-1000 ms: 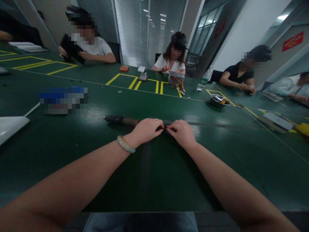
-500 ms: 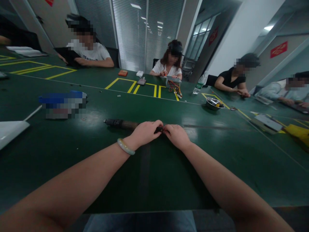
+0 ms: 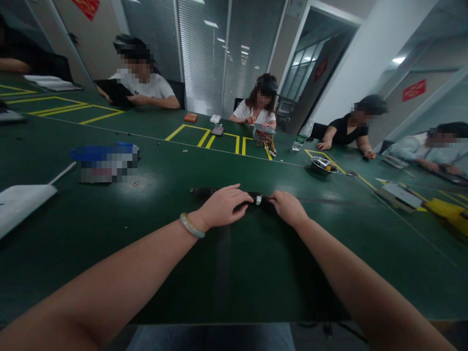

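Observation:
A dark rod-shaped tool (image 3: 204, 191) lies across the green table (image 3: 226, 273) in front of me. My left hand (image 3: 223, 207), with a pale bangle on the wrist, is closed over its middle. My right hand (image 3: 290, 207) is closed on the part just to the right. Between the two hands a small silvery piece (image 3: 258, 199) shows. A thin dark cable runs off to the right from under my right hand.
A blue and white object (image 3: 104, 161) and a white sheet (image 3: 22, 202) lie at the left. A metal bowl (image 3: 322, 165), a water bottle (image 3: 300, 136) and a wired box (image 3: 263, 134) stand farther back. Several people sit around the table's far edge.
My hands have drawn slightly apart, exposing a silvery piece between them. Less of the tool's left end shows past my left hand. The camera has tilted up a little.

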### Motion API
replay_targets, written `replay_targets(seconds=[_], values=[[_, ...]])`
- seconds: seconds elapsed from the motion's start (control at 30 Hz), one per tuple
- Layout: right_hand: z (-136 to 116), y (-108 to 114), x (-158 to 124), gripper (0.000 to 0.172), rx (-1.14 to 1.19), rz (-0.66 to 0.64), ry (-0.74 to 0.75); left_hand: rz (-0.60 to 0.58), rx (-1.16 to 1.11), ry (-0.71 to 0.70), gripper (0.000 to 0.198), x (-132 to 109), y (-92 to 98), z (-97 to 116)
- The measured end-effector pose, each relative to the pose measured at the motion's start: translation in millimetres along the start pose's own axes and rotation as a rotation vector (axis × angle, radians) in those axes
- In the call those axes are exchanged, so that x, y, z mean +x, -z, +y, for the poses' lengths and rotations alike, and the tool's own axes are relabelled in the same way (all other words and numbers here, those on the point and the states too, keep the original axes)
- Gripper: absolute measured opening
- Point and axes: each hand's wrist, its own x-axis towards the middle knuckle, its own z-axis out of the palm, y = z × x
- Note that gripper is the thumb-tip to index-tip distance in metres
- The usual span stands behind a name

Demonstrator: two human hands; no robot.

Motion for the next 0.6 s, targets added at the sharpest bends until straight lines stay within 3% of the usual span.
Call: replay_targets(seconds=[0.13,0.33,0.47,0.6], values=[[87.3,13.4,-51.8,0.008,-0.11,-0.072,-0.319,-0.037,-0.023,-0.024,0.029,0.2,-1.7,-1.3],[206.9,39.3,-171.9,0.005,-0.117,-0.112,-0.772,-0.167,-0.061,-0.04,0.034,2.9,-7.0,-1.2],[247.0,41.6,-234.5,0.014,-0.141,-0.036,-0.965,-0.23,-0.042,-0.012,0.04,1.0,-14.1,-5.7],[256.6,36.0,-258.8,0.023,-0.159,0.061,-1.132,-0.274,-0.021,0.076,0.046,-4.0,-22.9,-14.7]])
